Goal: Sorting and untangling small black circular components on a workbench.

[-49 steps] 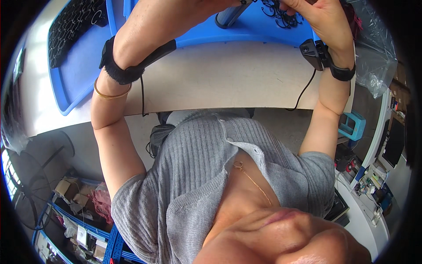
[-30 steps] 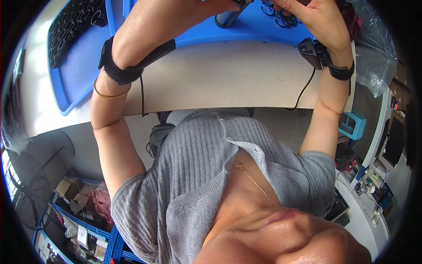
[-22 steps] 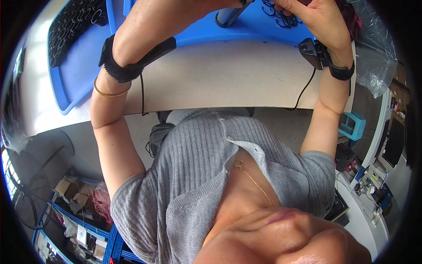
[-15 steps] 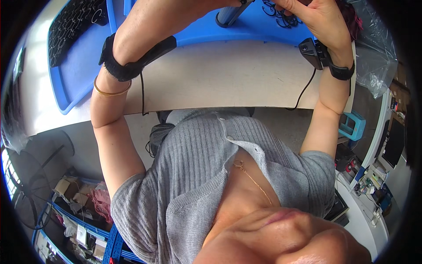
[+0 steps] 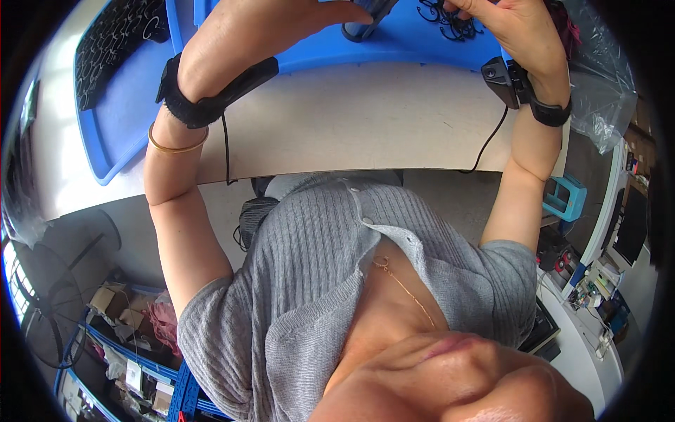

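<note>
My left hand [image 5: 295,24] reaches in at the top edge, its thumb stretched out toward a dark, upright cylinder [image 5: 360,29] on the blue tray [image 5: 309,55]. The picture's edge cuts off its other fingers. My right hand [image 5: 517,32] is beside a small pile of black, curled, hook-like pieces [image 5: 457,28] on the same tray. Its thumb and a fingertip come together over the pile; whatever lies between them is too small to make out. Each wrist carries a black strap with a small device on it.
To the left, another blue tray [image 5: 133,105] holds a black sheet of looped pieces [image 5: 116,42]. Both trays rest on a pale table [image 5: 365,119]. Thin black cables hang over its front edge. Clear plastic wrap [image 5: 598,84] lies off to the right, above a turquoise stool [image 5: 564,197].
My left thumb has dropped lower and now shows in front of the cylinder. My right hand has shifted slightly, with its fingertips still at the black pieces.
</note>
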`<state>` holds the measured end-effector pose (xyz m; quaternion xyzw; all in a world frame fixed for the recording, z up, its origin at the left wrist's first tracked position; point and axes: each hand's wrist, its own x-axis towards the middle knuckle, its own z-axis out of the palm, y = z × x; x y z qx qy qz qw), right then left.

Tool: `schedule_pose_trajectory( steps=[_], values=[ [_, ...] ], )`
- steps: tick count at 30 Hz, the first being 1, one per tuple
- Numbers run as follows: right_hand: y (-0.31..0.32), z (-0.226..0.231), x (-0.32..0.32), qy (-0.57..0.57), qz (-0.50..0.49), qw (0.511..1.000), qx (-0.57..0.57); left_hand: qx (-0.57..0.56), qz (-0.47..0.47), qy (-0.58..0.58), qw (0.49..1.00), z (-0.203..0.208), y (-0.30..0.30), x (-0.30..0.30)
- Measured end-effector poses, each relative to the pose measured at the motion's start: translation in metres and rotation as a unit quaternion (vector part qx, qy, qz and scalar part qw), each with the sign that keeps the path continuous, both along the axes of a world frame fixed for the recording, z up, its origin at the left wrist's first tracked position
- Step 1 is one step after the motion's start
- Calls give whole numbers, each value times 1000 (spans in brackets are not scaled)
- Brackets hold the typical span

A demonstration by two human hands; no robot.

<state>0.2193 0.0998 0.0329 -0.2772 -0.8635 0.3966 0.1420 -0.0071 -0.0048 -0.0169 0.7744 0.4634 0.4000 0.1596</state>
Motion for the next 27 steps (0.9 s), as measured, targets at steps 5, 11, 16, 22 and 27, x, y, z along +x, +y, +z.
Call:
schedule_pose_trajectory(
  steps=[5,11,16,22,27],
  values=[
    [3,5,1,36,3,999,19,-45,58,89,993,26,-15,2],
    [25,6,11,73,-17,993,91,55,1,3,998,14,-9,-10],
    [55,6,14,-60,-2,994,91,66,1,-32,997,16,-9,-11],
    [56,-24,31,-321,67,893,308,68,9,-21,997,22,-11,-10],
    [49,-42,28,-371,51,879,296,38,47,14,998,38,-27,7]
  ],
)
